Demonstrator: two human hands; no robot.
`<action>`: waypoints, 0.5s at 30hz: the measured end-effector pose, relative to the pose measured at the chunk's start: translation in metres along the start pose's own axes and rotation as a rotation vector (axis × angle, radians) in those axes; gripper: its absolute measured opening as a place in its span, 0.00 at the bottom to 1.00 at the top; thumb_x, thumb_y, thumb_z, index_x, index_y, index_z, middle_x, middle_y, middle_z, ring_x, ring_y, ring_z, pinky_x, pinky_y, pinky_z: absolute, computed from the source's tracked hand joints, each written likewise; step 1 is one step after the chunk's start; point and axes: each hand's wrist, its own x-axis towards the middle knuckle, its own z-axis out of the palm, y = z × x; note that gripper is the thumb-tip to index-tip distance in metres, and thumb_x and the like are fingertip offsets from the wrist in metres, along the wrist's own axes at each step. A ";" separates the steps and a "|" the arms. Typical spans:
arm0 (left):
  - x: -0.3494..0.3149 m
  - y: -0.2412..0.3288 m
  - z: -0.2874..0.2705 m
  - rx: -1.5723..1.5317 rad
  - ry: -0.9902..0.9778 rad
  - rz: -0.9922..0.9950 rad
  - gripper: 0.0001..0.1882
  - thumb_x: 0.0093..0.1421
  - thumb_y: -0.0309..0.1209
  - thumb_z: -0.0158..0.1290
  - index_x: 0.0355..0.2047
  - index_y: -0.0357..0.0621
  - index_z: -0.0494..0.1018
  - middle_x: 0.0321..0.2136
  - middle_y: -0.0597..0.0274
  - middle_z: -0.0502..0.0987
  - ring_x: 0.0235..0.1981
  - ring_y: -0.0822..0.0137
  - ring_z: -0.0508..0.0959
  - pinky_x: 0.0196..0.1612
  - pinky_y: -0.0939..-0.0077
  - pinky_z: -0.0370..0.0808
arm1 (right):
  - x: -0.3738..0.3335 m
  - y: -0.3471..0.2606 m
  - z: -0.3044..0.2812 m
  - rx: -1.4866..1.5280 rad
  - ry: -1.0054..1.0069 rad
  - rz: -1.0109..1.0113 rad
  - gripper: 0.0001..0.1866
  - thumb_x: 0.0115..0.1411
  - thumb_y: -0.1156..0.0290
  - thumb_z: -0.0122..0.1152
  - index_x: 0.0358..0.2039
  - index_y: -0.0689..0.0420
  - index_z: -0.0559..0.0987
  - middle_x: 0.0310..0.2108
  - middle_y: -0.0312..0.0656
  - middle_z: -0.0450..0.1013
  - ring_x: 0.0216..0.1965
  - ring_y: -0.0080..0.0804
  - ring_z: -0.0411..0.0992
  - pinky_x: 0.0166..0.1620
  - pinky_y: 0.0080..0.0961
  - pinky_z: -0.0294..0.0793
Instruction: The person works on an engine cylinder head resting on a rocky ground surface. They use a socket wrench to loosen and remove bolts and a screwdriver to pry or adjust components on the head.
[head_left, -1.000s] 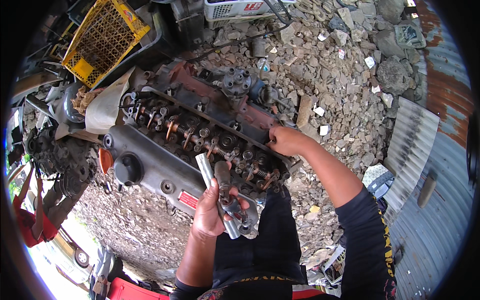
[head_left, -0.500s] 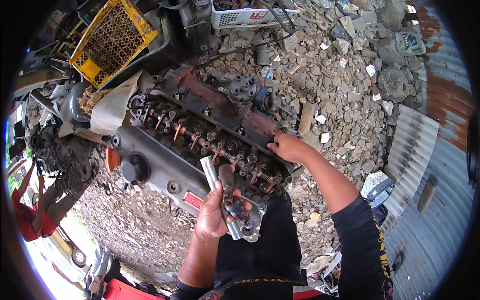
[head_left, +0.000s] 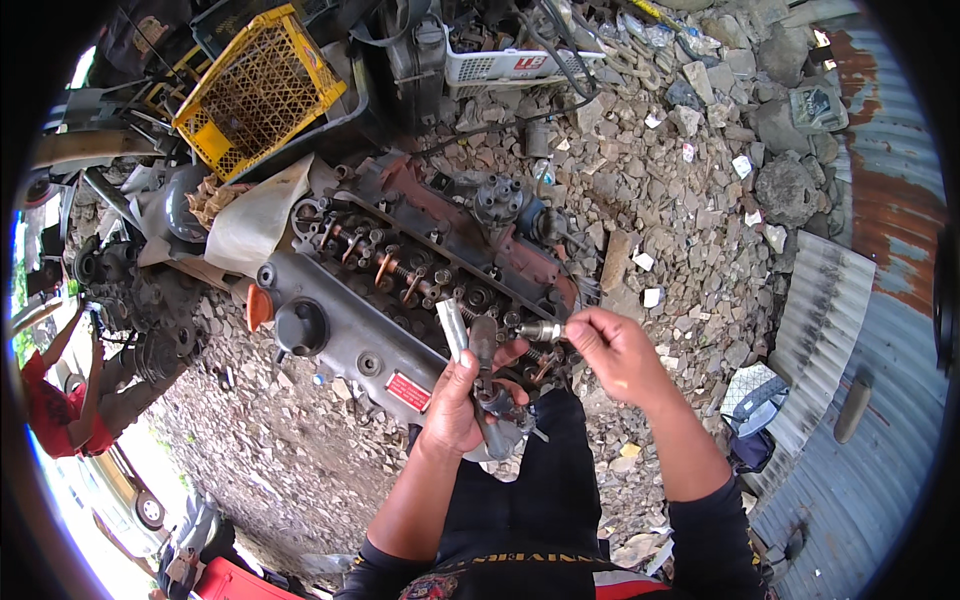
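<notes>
My right hand (head_left: pixel 622 362) pinches a spark plug (head_left: pixel 540 331) between thumb and fingertips, just over the near end of an engine. The engine's top lies exposed, with its rocker arms and shaft (head_left: pixel 392 268) in a row. Closed around a bright metal tube (head_left: pixel 451 322) and a darker jointed metal tool (head_left: pixel 483 345), my left hand (head_left: pixel 458 405) is to the left of the spark plug. A long grey valve cover (head_left: pixel 345 335) with a black round cap (head_left: pixel 303 326) rests along the engine's left side.
A distributor (head_left: pixel 498 198) stands on the engine's far side. Yellow (head_left: pixel 262 95) and white (head_left: pixel 485 66) crates sit at the back. Rubble covers the ground; corrugated sheets (head_left: pixel 890 400) line the right. At far left a person in red (head_left: pixel 65 415) reaches toward other engine parts.
My right hand has come up off the engine's right side and moved nearer my left hand, now showing a spark plug. The view has shifted slightly.
</notes>
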 end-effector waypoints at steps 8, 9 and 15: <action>-0.029 -0.006 0.044 -0.032 -0.053 -0.036 0.31 0.60 0.55 0.51 0.56 0.51 0.61 0.47 0.58 0.72 0.30 0.66 0.81 0.14 0.86 0.68 | -0.069 -0.025 0.034 0.038 0.000 -0.061 0.11 0.64 0.63 0.55 0.35 0.59 0.76 0.24 0.39 0.75 0.26 0.23 0.73 0.28 0.25 0.71; -0.033 -0.006 0.046 -0.070 -0.058 -0.112 0.28 0.61 0.54 0.50 0.53 0.51 0.63 0.43 0.62 0.73 0.29 0.67 0.80 0.14 0.86 0.67 | -0.077 -0.028 0.034 0.153 -0.021 -0.046 0.10 0.64 0.64 0.54 0.38 0.58 0.75 0.26 0.36 0.75 0.27 0.22 0.72 0.29 0.23 0.71; -0.066 0.003 0.089 -0.118 -0.069 0.035 0.24 0.62 0.55 0.47 0.49 0.53 0.64 0.36 0.70 0.70 0.23 0.72 0.77 0.12 0.87 0.65 | -0.129 -0.037 0.002 0.697 -0.150 -0.023 0.11 0.64 0.78 0.44 0.46 0.61 0.69 0.36 0.41 0.72 0.33 0.22 0.72 0.33 0.21 0.73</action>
